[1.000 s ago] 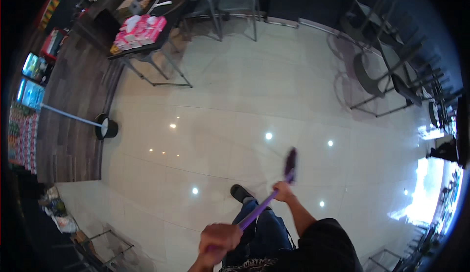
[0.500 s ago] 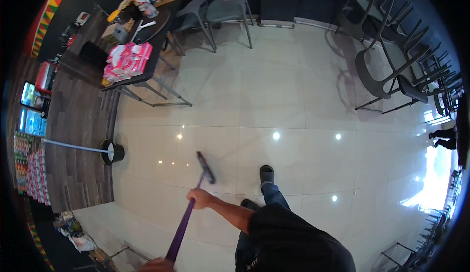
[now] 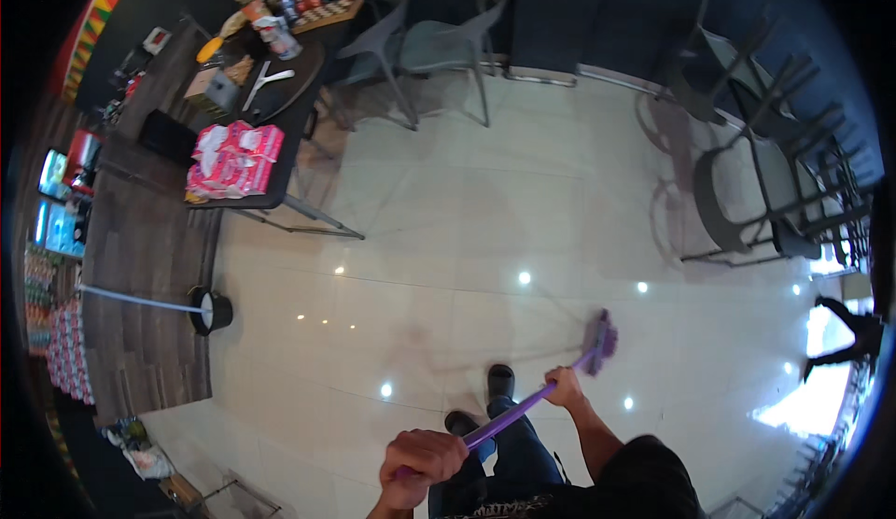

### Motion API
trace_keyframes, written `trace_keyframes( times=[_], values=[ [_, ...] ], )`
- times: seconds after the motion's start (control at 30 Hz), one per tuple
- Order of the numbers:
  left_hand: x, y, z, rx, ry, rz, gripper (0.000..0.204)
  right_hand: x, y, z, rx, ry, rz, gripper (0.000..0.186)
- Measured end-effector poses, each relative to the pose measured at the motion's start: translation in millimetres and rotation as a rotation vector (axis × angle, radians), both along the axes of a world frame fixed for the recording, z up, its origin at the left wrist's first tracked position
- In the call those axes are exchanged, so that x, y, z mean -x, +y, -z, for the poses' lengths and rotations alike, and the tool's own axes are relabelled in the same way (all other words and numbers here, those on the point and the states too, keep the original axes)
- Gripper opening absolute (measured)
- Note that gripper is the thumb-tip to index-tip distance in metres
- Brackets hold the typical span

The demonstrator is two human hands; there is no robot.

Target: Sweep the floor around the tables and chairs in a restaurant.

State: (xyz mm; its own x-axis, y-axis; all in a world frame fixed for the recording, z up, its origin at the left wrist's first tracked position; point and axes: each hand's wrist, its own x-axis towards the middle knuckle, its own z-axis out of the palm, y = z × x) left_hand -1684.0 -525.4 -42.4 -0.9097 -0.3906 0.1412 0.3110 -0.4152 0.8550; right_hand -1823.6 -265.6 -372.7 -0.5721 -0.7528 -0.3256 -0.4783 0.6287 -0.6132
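I hold a broom with a purple handle [image 3: 509,415] in both hands. My left hand [image 3: 422,466] is wrapped round the top end of the handle, low in the view near my body. Farther down the shaft, my right hand [image 3: 563,387] grips it close to the head. The broom head [image 3: 600,343], with purple bristles, is over the pale tiled floor to the right of my feet. Both dark shoes [image 3: 501,381] show between the handle and the floor.
A dark table [image 3: 289,146] with pink tissue packs [image 3: 235,159] stands at the far left, grey chairs [image 3: 448,43] beyond it. A black bucket [image 3: 217,312] with a pale pole sits by the wooden counter [image 3: 149,332]. Stacked chairs [image 3: 784,174] line the right; a person's legs [image 3: 845,332] show near the bright doorway.
The broom head has swung from left of my feet to their right. My right hand has moved right with the shaft, and my left hand has come farther into view.
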Motion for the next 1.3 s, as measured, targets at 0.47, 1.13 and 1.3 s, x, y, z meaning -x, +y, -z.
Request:
trace_keyframes(
  times=[0.47, 1.13, 1.3],
  values=[
    [2, -145, -92, 0.805, -0.120, -0.163, 0.033, -67, -457, -17, 0.780, -0.338, -0.228, 0.018],
    [85, -354, -146, 0.407, -0.067, -0.152, 0.041, 98, -477, -64, 0.392, -0.025, -0.066, 0.022],
    [165, -353, -164, 0.667, 0.039, -0.243, 0.041, 119, -642, -83, 0.804, -0.183, -0.220, 0.020]
  ],
)
